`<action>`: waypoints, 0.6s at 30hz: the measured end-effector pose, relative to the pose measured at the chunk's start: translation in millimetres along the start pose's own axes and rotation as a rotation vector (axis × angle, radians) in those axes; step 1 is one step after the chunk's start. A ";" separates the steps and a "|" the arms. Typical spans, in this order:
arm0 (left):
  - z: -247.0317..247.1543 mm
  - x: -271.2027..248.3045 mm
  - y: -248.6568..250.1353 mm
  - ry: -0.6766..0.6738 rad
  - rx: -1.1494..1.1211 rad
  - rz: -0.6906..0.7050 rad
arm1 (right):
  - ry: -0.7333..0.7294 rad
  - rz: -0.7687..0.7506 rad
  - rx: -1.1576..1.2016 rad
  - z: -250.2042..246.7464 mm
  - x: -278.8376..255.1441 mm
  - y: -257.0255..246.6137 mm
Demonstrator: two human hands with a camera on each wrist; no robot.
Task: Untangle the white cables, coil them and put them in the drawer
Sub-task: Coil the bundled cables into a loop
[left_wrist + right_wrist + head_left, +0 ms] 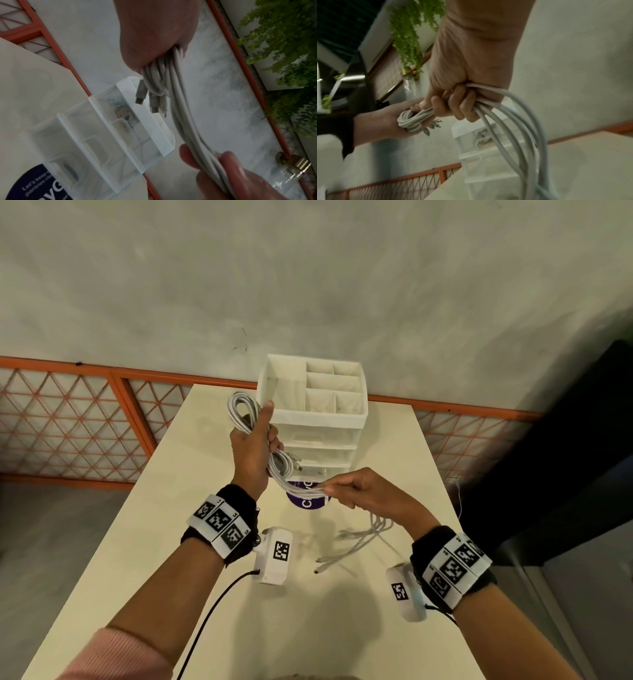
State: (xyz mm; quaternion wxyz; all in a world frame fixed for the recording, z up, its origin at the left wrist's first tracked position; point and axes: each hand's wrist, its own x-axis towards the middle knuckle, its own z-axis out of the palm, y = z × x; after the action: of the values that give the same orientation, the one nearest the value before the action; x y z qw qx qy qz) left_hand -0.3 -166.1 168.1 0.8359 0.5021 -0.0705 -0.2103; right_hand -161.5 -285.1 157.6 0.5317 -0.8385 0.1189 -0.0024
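My left hand (255, 440) grips a coil of white cables (239, 409) held upright in front of the white drawer organizer (318, 419). Loops stick out above and below the fist, and plugs (140, 93) dangle under it. A bundle of several strands (301, 491) runs from the coil to my right hand (349, 491), which pinches it in curled fingers (453, 102). Past the right hand the loose cable ends (349, 546) trail down onto the table (171, 525). The organizer's clear drawers (102, 128) are shut, with cable visible inside one.
A round purple sticker (308, 498) lies on the table in front of the organizer. An orange lattice railing (85, 419) runs behind the table by a grey wall. Green plants (283, 40) hang at the side. A dark cabinet (565, 457) stands to the right.
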 end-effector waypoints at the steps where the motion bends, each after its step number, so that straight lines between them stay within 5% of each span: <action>1: 1.5 -1.9 -1.1 -0.043 0.035 0.007 | -0.032 0.001 -0.036 0.2 1.5 -3.4; 4: 6.3 -7.8 -3.5 -0.188 0.136 0.005 | -0.089 0.002 -0.147 -3.2 5.2 -15.3; 14: 22.8 -26.7 -2.3 -0.478 0.477 -0.019 | 0.131 -0.120 -0.249 -20.6 0.1 -69.6; 18: 26.1 -36.4 0.1 -0.554 0.448 -0.047 | 0.189 -0.164 -0.388 -19.3 2.1 -76.9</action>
State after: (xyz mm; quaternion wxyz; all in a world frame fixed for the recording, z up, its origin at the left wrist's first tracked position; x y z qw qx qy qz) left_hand -41.7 -171.8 184.3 0.6489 0.5985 -0.3272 -0.3371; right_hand -146.8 -271.5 234.4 0.3450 -0.9280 0.0975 -0.1012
